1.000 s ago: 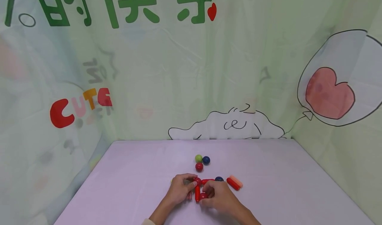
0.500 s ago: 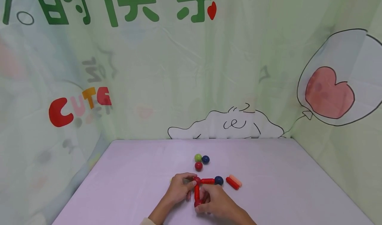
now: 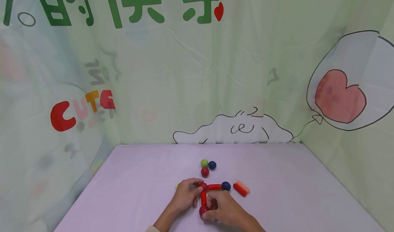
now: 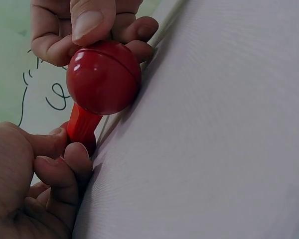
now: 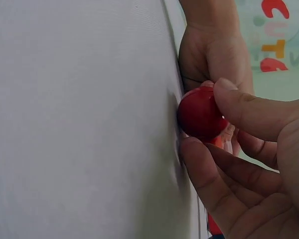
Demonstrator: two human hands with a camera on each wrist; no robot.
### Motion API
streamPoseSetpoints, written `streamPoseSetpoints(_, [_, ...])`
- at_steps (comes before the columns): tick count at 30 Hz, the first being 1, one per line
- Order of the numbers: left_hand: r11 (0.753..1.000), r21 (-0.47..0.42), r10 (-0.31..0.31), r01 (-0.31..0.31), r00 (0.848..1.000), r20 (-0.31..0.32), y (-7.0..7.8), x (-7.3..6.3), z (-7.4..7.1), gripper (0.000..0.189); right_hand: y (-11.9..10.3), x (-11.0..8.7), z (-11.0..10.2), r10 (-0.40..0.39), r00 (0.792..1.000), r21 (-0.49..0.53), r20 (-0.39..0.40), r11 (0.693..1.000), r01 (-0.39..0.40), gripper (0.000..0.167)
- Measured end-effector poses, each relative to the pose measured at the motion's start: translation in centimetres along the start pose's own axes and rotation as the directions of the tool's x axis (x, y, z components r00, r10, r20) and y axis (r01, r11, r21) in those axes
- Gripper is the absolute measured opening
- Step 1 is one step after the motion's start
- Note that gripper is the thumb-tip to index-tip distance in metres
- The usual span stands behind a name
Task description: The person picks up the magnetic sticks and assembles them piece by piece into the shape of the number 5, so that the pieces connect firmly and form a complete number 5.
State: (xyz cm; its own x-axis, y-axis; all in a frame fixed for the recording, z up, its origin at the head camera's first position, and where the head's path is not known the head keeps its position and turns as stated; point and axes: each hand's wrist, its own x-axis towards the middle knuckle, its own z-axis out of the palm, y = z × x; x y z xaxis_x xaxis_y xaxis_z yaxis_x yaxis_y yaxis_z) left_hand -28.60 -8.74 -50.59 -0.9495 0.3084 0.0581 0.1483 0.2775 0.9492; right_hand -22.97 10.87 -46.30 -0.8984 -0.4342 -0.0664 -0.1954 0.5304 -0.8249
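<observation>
My left hand [image 3: 184, 193] pinches a red ball [image 3: 203, 186] at the corner of an L-shaped piece. From that ball a red stick [image 3: 214, 187] runs right to a dark blue ball [image 3: 226, 186]. A second red stick [image 3: 204, 198] points toward me and meets another red ball [image 3: 202, 210] at its near end. The thumb and fingers of my right hand [image 3: 226, 206] pinch this near ball. In the left wrist view the near red ball [image 4: 103, 77] sits against the stick's end [image 4: 82, 123], and the right wrist view shows it between thumb and fingertip.
Beyond the hands, a green ball [image 3: 204, 163], a blue ball [image 3: 212, 165] and a red ball [image 3: 205, 172] cluster on the lilac table [image 3: 147, 170]. To the right lie a red stick [image 3: 239, 189] and a peach stick [image 3: 243, 187]. A yellowish thing peeks out behind the left hand.
My right hand has brought the near red ball from beside the stick to its near end, moving toward me and uncovering the blue ball. The left hand keeps its place.
</observation>
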Motion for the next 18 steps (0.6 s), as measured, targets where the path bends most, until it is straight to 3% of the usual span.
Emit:
streamPoseSetpoints(9, [0.998,0.042,0.045,-0.044,0.999,-0.007,-0.4,-0.1,0.1,0.035,0.0,0.0,-1.5,0.011,1.000,-0.013,-0.011,1.000,-0.011,0.026])
streamPoseSetpoints(14, [0.998,0.053,0.016,-0.016,1.000,-0.010,-0.2,-0.1,0.3,0.034,0.3,-0.1,-3.7,0.022,0.994,-0.037,-0.105,0.999,-0.026,0.017])
streamPoseSetpoints(18, [0.995,0.100,0.008,-0.006,1.000,-0.022,-0.1,-0.1,0.5,0.035,0.5,-0.5,-5.5,0.055,0.974,-0.024,-0.218,0.998,-0.061,0.014])
